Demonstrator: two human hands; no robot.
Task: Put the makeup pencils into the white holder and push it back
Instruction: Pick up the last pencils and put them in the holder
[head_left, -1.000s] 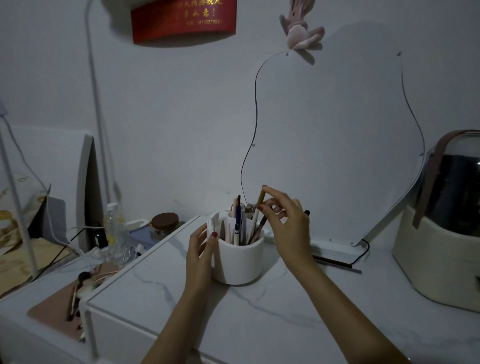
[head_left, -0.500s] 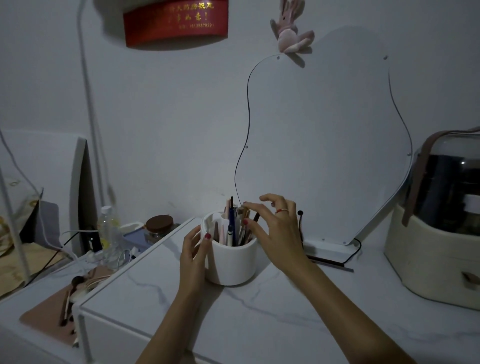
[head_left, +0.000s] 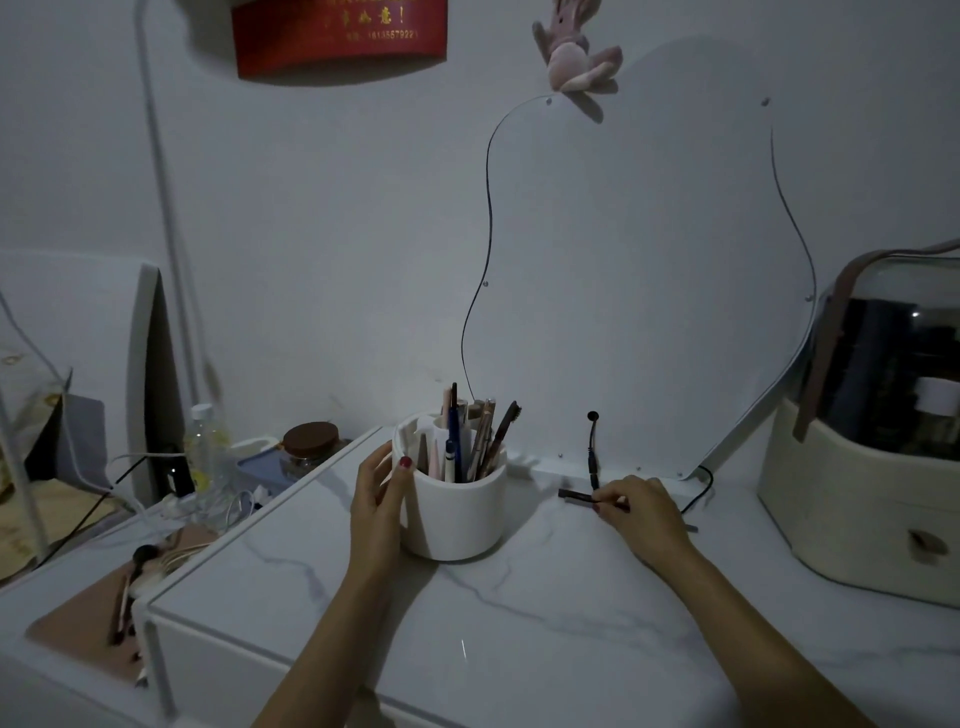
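- White holder (head_left: 451, 512) stands upright on the marble-look tabletop (head_left: 545, 613), a little left of centre, in front of the wavy-edged mirror (head_left: 639, 291).
- Makeup pencils (head_left: 470, 441) and brushes stand packed in its compartments, tips up, several leaning right.
- Left hand (head_left: 379, 499) wraps the holder's left wall, thumb with red nail at the rim, fingers curled narrow around the side.
- One dark pencil (head_left: 577, 495) lies flat on the tabletop to the holder's right, near the mirror's base.
- Right hand (head_left: 639, 506) rests palm down there, fingertips pinched on that pencil's right end; pencil touching the surface or just above it, cannot tell.
- Thin black cable (head_left: 592, 447) rises just behind the pencil.
- Cream storage case (head_left: 862, 499) with a clear dome at far right, well apart.
- Brown-lidded jar (head_left: 310, 444) and a plastic bottle (head_left: 205, 452) on the lower surface at left.
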